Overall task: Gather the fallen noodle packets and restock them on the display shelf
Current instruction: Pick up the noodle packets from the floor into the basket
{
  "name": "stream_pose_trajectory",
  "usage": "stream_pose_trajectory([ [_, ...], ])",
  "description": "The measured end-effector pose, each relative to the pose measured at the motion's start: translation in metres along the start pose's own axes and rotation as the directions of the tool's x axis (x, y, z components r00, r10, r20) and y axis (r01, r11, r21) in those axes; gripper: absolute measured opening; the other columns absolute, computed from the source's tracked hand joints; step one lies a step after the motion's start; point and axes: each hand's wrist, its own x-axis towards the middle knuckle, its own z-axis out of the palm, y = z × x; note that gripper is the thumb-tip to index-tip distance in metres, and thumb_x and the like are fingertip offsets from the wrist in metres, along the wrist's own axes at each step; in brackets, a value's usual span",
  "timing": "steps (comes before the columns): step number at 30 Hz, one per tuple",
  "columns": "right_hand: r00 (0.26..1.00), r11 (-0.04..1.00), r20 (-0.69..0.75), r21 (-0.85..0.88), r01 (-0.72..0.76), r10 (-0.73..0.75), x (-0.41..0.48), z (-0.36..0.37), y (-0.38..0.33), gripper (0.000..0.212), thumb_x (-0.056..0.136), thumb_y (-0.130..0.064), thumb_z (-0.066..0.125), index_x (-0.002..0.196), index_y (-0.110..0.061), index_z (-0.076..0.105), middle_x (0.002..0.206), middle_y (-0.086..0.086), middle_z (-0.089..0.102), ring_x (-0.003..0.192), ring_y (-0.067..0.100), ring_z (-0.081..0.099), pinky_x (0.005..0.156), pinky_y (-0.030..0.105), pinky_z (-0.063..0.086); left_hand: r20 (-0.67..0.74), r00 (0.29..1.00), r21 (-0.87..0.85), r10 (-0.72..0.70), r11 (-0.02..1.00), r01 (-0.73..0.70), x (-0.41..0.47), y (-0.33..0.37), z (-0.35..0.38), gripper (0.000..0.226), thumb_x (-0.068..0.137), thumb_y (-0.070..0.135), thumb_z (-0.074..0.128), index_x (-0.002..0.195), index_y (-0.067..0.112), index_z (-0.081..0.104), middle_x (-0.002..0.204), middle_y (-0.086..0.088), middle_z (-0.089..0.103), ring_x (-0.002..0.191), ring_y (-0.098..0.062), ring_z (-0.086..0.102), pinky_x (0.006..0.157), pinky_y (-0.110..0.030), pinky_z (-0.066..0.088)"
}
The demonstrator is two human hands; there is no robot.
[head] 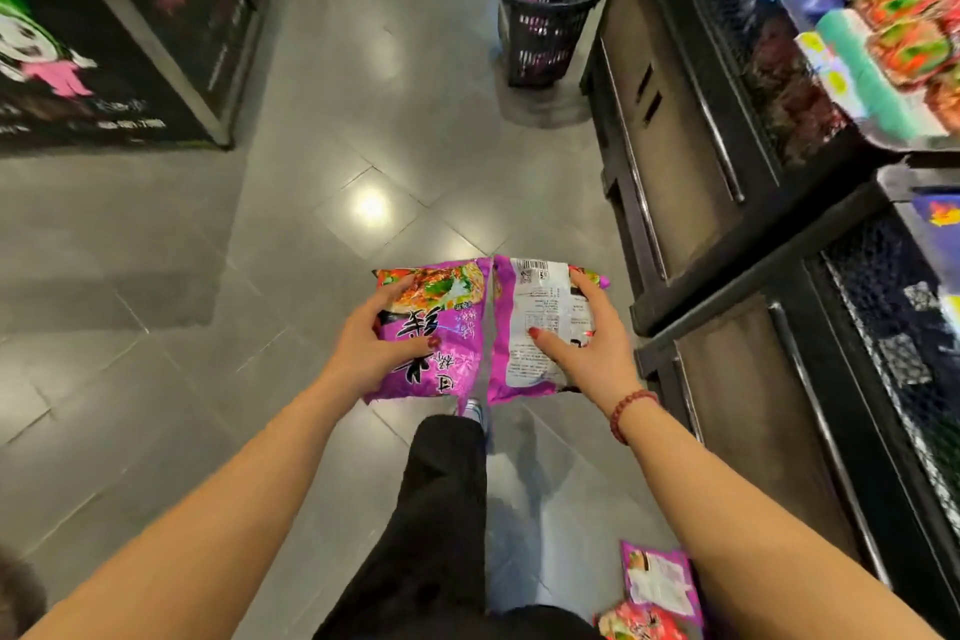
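My left hand [371, 335] grips a purple noodle packet [441, 343], printed front side up. Beside it, my right hand [589, 343] holds a second purple packet [530, 327] with its white label side up. The two packets touch edge to edge above the grey floor, in front of my knee. On the floor at the bottom right lie another purple packet [660, 582] and a red packet [641, 624], partly cut off by the frame. The black display shelf [727, 203] runs along the right, with red and green packets [904, 42] on its upper tier.
A black shopping basket [545, 5] stands on the floor ahead beside the shelf end. A dark cabinet with cartoon graphics [104, 42] fills the left side. Grey tiled aisle floor [363, 146] lies between them. My black trouser leg [441, 509] is below the packets.
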Motion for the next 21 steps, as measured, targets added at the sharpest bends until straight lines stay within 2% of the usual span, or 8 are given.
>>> stream_pose_trajectory([
  [2, 1.0, 1.0, 0.002, -0.027, -0.001, 0.001, 0.051, -0.004, -0.008, 0.074, 0.075, -0.02, 0.081, 0.137, -0.033, 0.043, 0.125, 0.0, 0.055, 0.109, 0.012, 0.059, 0.092, 0.038, 0.054, -0.014, 1.0, -0.008, 0.011, 1.0, -0.011, 0.049, 0.016, -0.002, 0.075, 0.073, 0.012, 0.082, 0.128, 0.048, 0.046, 0.131, -0.003, 0.049, 0.107, -0.023, 0.062, 0.084, -0.041, 0.058],
  [4, 1.0, 0.999, 0.004, -0.045, -0.014, 0.015, 0.099, -0.009, -0.018, 0.075, 0.074, -0.021, 0.081, 0.136, -0.035, 0.043, 0.123, 0.0, 0.057, 0.108, 0.012, 0.06, 0.093, 0.039, 0.054, -0.013, 1.0, -0.022, 0.004, 1.0, -0.005, 0.097, 0.037, -0.002, 0.076, 0.071, 0.011, 0.083, 0.127, 0.048, 0.048, 0.134, -0.005, 0.049, 0.111, -0.025, 0.061, 0.089, -0.046, 0.056],
  [10, 1.0, 1.0, 0.0, 0.011, -0.027, 0.027, 0.226, -0.033, -0.047, 0.075, 0.076, -0.016, 0.08, 0.14, -0.024, 0.041, 0.129, 0.0, 0.053, 0.112, 0.011, 0.058, 0.091, 0.034, 0.055, 0.039, 0.999, -0.026, 0.02, 0.999, -0.019, 0.223, 0.104, 0.013, 0.076, 0.073, 0.012, 0.082, 0.131, 0.045, 0.047, 0.131, -0.006, 0.051, 0.103, -0.021, 0.064, 0.076, -0.034, 0.061],
  [16, 0.998, 0.994, 0.015, 0.087, -0.065, 0.064, 0.36, -0.062, -0.047, 0.076, 0.077, -0.011, 0.079, 0.141, -0.02, 0.039, 0.129, -0.001, 0.052, 0.113, 0.011, 0.057, 0.091, 0.033, 0.055, 0.04, 0.999, -0.024, 0.007, 1.0, -0.006, 0.344, 0.157, 0.049, 0.074, 0.075, 0.014, 0.081, 0.127, 0.051, 0.044, 0.133, -0.005, 0.046, 0.105, -0.022, 0.063, 0.075, -0.037, 0.061],
  [21, 0.994, 0.995, 0.095, 0.076, -0.065, 0.057, 0.485, -0.093, -0.042, 0.076, 0.076, -0.014, 0.08, 0.139, -0.023, 0.039, 0.127, 0.0, 0.055, 0.109, 0.009, 0.059, 0.082, 0.021, 0.055, -0.018, 1.0, -0.025, -0.017, 1.0, 0.017, 0.441, 0.202, 0.084, 0.072, 0.073, 0.019, 0.083, 0.117, 0.063, 0.045, 0.134, -0.007, 0.044, 0.106, -0.027, 0.062, 0.077, -0.042, 0.061],
])
